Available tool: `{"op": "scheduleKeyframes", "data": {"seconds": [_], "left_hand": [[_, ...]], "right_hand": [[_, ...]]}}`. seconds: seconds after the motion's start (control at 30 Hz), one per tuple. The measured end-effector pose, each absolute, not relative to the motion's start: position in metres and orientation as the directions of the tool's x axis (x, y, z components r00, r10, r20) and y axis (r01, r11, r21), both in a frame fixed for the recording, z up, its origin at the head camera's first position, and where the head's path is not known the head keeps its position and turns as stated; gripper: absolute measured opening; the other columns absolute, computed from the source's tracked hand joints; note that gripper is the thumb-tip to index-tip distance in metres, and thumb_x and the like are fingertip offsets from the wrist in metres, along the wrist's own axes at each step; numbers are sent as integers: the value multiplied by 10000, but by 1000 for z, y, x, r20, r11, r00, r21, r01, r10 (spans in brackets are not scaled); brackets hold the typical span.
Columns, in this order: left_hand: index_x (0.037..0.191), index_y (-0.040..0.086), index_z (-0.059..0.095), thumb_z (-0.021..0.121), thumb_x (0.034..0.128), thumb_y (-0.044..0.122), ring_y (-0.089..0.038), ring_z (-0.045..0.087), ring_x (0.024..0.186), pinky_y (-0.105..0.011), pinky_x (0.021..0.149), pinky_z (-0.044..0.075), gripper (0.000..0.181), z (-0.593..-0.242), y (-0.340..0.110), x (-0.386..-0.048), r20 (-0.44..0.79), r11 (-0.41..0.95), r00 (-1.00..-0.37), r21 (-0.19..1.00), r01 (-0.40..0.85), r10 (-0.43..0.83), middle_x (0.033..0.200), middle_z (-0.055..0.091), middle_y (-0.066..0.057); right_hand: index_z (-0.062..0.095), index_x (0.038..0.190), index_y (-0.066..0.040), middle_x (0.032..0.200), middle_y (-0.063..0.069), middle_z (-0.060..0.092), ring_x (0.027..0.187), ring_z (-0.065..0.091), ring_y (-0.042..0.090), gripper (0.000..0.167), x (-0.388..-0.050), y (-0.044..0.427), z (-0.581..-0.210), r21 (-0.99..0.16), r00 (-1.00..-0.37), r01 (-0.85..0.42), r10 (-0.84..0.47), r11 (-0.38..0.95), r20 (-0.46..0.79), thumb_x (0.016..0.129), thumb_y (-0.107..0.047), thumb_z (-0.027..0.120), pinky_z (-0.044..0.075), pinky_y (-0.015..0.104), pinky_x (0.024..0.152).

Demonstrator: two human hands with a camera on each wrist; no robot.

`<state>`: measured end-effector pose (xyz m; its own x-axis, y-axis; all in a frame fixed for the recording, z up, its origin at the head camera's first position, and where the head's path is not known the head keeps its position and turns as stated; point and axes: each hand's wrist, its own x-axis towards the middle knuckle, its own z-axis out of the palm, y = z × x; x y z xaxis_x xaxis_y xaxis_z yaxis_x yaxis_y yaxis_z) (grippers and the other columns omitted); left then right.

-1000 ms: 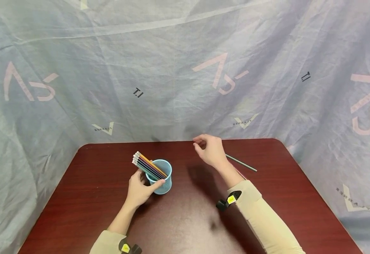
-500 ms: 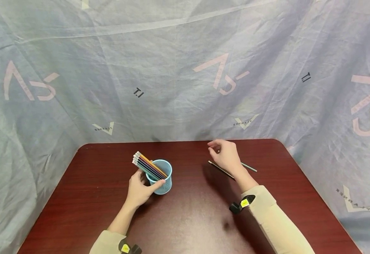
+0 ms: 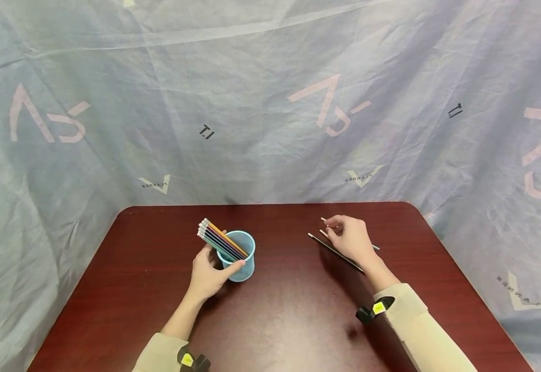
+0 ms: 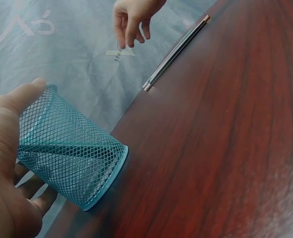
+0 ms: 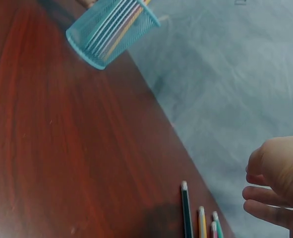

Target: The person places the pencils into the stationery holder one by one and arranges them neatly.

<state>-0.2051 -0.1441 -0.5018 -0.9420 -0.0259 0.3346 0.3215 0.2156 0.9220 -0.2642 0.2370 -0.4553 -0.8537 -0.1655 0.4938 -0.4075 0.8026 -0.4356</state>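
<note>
A light blue mesh cup stands on the table at left of centre, with several pencils leaning left in it, their white ends up. Around its left side curls my left hand, thumb near the front rim; the left wrist view shows the hand against the mesh cup. My right hand hangs above loose pencils, fingers bent loosely. In the right wrist view the hand holds nothing, apart from a dark pencil, a yellow one and others beside them.
The dark red table has its far edge against a grey printed cloth, which also hangs at both sides. The loose pencils lie slanted at the right, near the far edge.
My right hand has moved right and toward me, uncovering more of the loose pencils. My left hand still holds the cup. The head view has shifted slightly.
</note>
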Motion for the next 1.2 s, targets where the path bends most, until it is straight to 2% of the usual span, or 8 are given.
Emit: {"op": "scheduleKeyframes", "data": {"seconds": [0.27,0.57,0.8,1.2], "left_hand": [[1567,143,524,959,778,98,-259,685,1227,-120,971,529,902,-502,-148,-205,339,230,-941,916,328,-9,1353,717,-146],[1528,112,557,948,783,75,-294,695,1182,-177,958,564,841,-502,-149,-203,351,213,-936,915,343,0,1318,723,-159],[1532,119,555,951,801,143,-316,719,1137,-222,932,589,832,-503,-140,-210,367,230,-930,902,365,36,1321,716,-160],[1514,122,571,953,794,139,-327,737,1089,-262,917,607,816,-503,-146,-207,381,231,-924,899,373,7,1278,736,-149]], "right_hand": [[806,1018,-73,893,40,808,740,739,173,127,-256,250,-476,-414,-879,-380,-185,827,439,896,-67,774,597,352,680],[805,1025,-64,855,32,758,717,668,144,125,-247,254,-491,-384,-902,-367,-223,847,371,905,-66,769,531,305,633],[803,996,-50,842,24,752,705,664,120,125,-235,263,-496,-364,-900,-364,-224,857,374,877,-18,778,533,287,618],[786,977,-10,880,91,749,751,680,179,123,-237,256,-504,-312,-883,-391,-257,866,392,855,-10,799,582,384,672]]}}
